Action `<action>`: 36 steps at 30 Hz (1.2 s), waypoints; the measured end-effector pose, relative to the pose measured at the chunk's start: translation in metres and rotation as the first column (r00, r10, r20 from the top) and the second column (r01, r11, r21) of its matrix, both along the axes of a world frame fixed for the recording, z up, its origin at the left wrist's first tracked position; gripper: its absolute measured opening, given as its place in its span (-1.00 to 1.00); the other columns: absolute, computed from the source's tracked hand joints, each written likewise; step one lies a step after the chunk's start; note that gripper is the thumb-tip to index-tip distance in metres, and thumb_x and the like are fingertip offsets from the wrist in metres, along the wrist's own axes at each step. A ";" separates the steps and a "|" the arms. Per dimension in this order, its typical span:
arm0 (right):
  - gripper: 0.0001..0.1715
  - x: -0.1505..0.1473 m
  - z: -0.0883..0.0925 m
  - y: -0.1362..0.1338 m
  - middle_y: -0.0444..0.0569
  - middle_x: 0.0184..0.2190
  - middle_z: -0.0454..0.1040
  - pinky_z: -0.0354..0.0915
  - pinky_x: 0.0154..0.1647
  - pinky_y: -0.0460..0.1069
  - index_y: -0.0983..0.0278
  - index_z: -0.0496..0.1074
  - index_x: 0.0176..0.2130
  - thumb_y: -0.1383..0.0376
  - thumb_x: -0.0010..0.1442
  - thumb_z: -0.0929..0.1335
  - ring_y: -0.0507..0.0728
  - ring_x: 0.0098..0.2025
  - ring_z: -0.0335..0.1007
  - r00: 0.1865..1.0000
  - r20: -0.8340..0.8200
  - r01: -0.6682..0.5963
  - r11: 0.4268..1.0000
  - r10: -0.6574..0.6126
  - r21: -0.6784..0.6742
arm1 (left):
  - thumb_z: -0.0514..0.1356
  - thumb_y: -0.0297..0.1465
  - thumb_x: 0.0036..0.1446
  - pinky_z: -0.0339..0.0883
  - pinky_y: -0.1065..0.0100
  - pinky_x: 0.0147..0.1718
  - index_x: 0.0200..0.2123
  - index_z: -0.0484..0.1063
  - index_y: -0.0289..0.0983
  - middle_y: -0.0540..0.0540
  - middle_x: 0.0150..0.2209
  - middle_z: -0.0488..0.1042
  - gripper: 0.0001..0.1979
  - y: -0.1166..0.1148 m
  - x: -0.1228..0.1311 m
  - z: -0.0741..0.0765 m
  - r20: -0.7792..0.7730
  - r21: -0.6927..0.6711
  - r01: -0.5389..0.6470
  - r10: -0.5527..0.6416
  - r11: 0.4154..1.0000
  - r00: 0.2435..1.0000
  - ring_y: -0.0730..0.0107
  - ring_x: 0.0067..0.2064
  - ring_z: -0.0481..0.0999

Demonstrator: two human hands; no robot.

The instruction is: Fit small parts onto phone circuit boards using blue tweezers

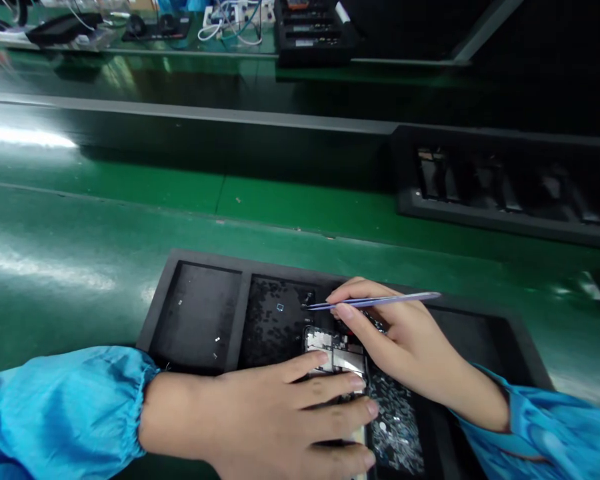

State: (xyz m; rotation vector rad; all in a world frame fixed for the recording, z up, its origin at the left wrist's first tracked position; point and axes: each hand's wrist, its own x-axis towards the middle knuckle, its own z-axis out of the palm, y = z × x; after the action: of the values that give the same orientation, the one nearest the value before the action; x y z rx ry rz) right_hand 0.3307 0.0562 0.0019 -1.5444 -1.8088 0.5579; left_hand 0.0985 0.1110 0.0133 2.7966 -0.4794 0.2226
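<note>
A black foam tray with several compartments lies on the green belt in front of me. In its middle lies an opened phone with circuit parts showing. My left hand lies flat over the phone's lower part, fingers stretched out and pressing on it. My right hand pinches thin metal tweezers, whose tips point left toward a small dark part at the top of the middle compartment. Both arms wear blue sleeves.
The tray's left compartment holds a few tiny specks. Another black tray with slots stands at the far right on the belt. Across the line, a bench carries cables, black devices and a black rack.
</note>
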 end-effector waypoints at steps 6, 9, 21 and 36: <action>-0.87 -0.007 0.000 0.003 -0.03 -0.19 0.64 0.54 -0.18 0.02 0.18 0.55 -0.12 0.28 0.37 0.37 0.14 -0.19 0.61 0.999 -0.029 0.045 0.999 -0.045 0.015 | 0.03 -0.18 0.31 0.16 -0.01 0.32 0.29 0.37 -0.30 -0.28 0.34 0.29 -0.43 0.003 -0.001 0.000 0.038 0.021 0.002 -0.003 1.000 0.999 -0.09 0.36 0.25; -0.87 -0.011 0.002 0.007 -0.04 -0.16 0.67 0.58 -0.17 0.06 0.16 0.60 -0.14 0.28 0.34 0.40 0.17 -0.16 0.64 0.995 -0.077 0.067 0.998 -0.067 -0.004 | -0.01 -0.22 0.32 0.14 0.00 0.33 0.29 0.37 -0.29 -0.27 0.33 0.29 -0.44 0.003 -0.001 0.000 0.048 0.019 0.000 -0.001 1.000 0.999 -0.06 0.34 0.27; -0.88 -0.021 0.001 0.021 -0.06 -0.20 0.66 0.53 -0.28 -0.01 0.17 0.58 -0.13 0.30 0.34 0.40 0.13 -0.22 0.63 0.997 -0.072 0.026 0.997 -0.021 0.067 | 0.03 -0.15 0.27 0.15 0.01 0.33 0.29 0.38 -0.23 -0.23 0.36 0.26 -0.41 -0.002 -0.003 -0.004 0.042 0.041 -0.027 0.025 0.999 0.999 -0.05 0.38 0.22; -0.88 -0.022 -0.006 0.028 -0.06 -0.23 0.67 0.55 -0.30 0.04 0.15 0.60 -0.18 0.30 0.34 0.40 0.17 -0.24 0.64 0.998 -0.045 0.042 0.996 -0.039 0.077 | 0.02 -0.15 0.30 0.18 0.05 0.32 0.27 0.42 -0.20 -0.19 0.34 0.31 -0.45 -0.001 -0.003 -0.005 0.085 0.046 -0.048 0.044 0.998 0.995 -0.02 0.37 0.25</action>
State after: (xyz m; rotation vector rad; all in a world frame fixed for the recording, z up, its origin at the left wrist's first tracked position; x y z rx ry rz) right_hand 0.3086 0.0841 -0.0042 -1.5014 -1.7419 0.4921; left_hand 0.0955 0.1098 0.0078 2.8563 -0.4460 0.3436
